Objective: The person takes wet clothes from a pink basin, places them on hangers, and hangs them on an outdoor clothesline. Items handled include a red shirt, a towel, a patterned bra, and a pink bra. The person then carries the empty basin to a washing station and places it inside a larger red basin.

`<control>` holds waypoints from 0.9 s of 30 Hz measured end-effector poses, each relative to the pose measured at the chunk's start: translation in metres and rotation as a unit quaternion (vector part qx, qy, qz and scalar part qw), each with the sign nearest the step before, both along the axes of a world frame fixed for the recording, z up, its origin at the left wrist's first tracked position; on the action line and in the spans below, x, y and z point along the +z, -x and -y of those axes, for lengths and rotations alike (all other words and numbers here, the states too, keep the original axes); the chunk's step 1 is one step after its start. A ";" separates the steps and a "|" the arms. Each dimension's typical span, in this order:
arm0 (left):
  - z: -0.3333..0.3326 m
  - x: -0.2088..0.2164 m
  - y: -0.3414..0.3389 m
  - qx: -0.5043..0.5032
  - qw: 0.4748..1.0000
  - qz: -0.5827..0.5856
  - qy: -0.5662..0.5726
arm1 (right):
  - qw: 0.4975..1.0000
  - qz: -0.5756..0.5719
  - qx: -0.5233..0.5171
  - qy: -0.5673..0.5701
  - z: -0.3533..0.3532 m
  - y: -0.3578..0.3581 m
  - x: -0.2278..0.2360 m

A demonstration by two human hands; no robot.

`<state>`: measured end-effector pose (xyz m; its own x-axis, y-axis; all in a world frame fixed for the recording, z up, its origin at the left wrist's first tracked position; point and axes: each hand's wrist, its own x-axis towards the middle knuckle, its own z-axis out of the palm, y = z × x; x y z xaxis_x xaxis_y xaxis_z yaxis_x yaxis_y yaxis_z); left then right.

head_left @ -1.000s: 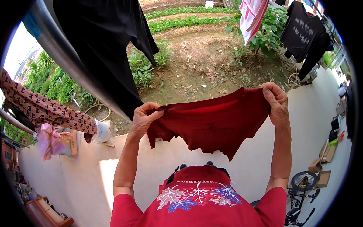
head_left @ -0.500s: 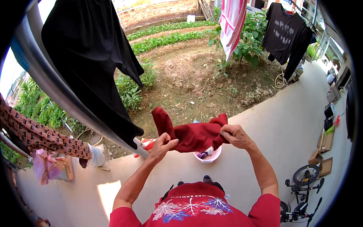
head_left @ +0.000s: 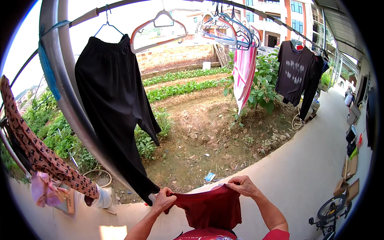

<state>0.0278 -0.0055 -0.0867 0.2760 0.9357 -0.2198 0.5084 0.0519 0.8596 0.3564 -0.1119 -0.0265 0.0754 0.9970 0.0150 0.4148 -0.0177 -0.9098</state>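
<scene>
A dark red garment (head_left: 212, 206) hangs stretched between my two hands in front of my body. My left hand (head_left: 163, 201) pinches its upper left corner, close to the lower leg end of the black trousers (head_left: 114, 100). The upper right corner is gripped between the thumb and fingers of my right hand (head_left: 244, 186). The cloth drops in loose folds and its lower edge hangs over my red shirt (head_left: 208, 234). Behind the cloth's top edge a pale rim shows a little; the rest is hidden.
A metal post (head_left: 80, 120) stands at left beside the trousers. On the overhead pole (head_left: 276, 18) hang an orange-and-grey hanger (head_left: 163, 26), bunched hangers, a pink-and-white towel (head_left: 245, 68) and a dark T-shirt (head_left: 294, 66). A bicycle (head_left: 330, 212) lies at lower right.
The view has tilted up, bringing the overhead pole and hangers in. The red garment, bunched sideways before, now hangs spread from its top corners. The pink basin of laundry is mostly hidden.
</scene>
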 end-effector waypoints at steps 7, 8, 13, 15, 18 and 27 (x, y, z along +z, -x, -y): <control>0.021 -0.079 0.034 0.044 0.995 0.068 0.060 | 0.973 0.001 0.126 -0.195 0.011 0.066 0.037; 0.023 -0.081 0.034 0.085 0.988 0.118 0.055 | 0.973 -0.007 0.104 -0.207 0.012 0.068 0.036; 0.040 -0.010 0.004 0.156 0.956 0.178 -0.174 | 0.987 -0.142 -0.010 -0.069 0.017 0.059 0.006; 0.047 0.002 0.010 0.145 0.959 0.158 -0.188 | 0.997 -0.031 0.015 -0.075 0.013 0.066 -0.004; 0.046 0.003 0.029 0.182 0.942 0.170 -0.226 | 0.971 0.172 0.074 -0.149 0.011 0.080 -0.001; 0.059 -0.010 0.084 -0.073 0.952 -0.086 -0.286 | 0.984 -0.021 0.017 -0.178 -0.006 0.088 0.001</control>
